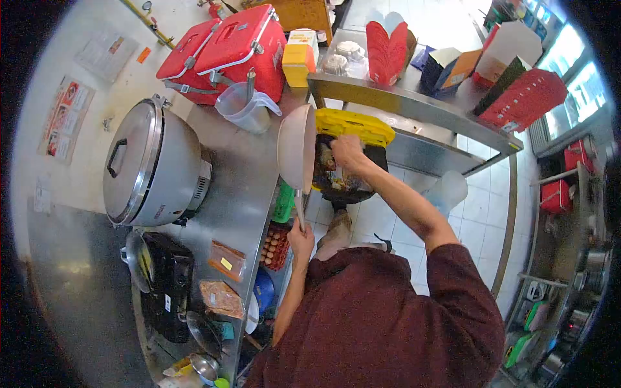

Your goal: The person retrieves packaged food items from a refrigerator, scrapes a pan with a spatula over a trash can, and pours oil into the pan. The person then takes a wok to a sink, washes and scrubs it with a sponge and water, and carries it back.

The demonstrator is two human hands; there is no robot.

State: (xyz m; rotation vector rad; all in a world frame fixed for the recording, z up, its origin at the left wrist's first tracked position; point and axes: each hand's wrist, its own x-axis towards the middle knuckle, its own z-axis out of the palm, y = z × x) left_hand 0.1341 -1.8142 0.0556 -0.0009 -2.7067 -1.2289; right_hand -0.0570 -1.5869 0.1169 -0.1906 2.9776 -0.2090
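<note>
My left hand [300,238] is wrapped round the handle of a light-coloured frying pan [296,145]. The pan is tipped on its side, its rim close to a waste bin [349,196] with a yellow rim and lid [356,124]. Over the bin's opening, my right hand [348,152] reaches in with its fingers closed. What those fingers hold, if anything, is too small to make out. Mixed rubbish [333,173] shows inside the bin below that hand.
A large rice cooker [152,165], a plastic measuring jug [249,110] and red cool boxes [242,48] stand on the steel counter [223,178] at left. Beneath its edge sits a tray of eggs [274,247]. Right of the bin runs a steel shelf [414,103] with takeaway boxes.
</note>
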